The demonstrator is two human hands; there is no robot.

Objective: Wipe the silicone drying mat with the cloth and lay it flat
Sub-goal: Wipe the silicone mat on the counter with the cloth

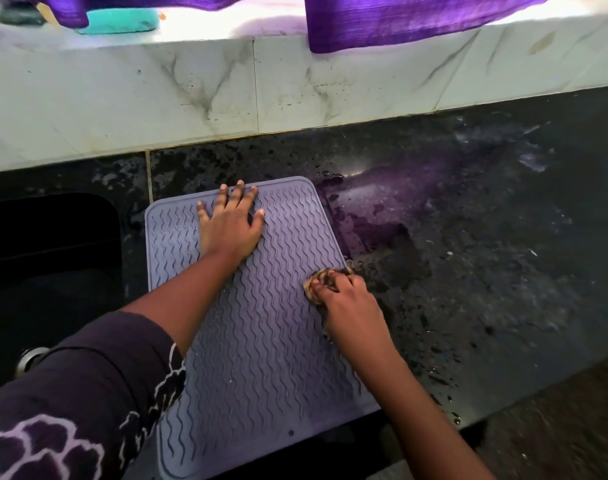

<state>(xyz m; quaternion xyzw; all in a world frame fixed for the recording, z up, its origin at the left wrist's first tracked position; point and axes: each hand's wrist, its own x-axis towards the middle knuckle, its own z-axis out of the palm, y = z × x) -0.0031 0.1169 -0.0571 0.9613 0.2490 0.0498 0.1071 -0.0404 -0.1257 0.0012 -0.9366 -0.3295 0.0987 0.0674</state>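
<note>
Wiping is the step going on now, I think. The mat [261,327] lies on the dark worktop [468,271], just right of the sink [53,254]. Its near end sticks out past the worktop edge at 6 o'clock.

Start at the left. The left hand [229,226] is spread wide open, fingers apart. It presses flat on the mat near the 12 o'clock end. It holds nothing. It just pins the mat down so it does not slide.

Now go right. The right hand [344,292] is curled tight around a brown cloth [321,278]. The cloth is bunched up small. It touches the mat at the right edge, about 3 o'clock.

The worktop past that edge looks wet, with drops and a shiny patch.

A marble wall [226,91] stands behind, and purple fabric [399,22] hangs over its top at 12 o'clock.

Next, I think the cloth needs to rub across the bumpy lines, from the right edge over to the left. The open hand should keep pushing down. It may have to shift so the cloth can reach under it. After that the mat needs to slide fully onto the worktop to lie flat.
</note>
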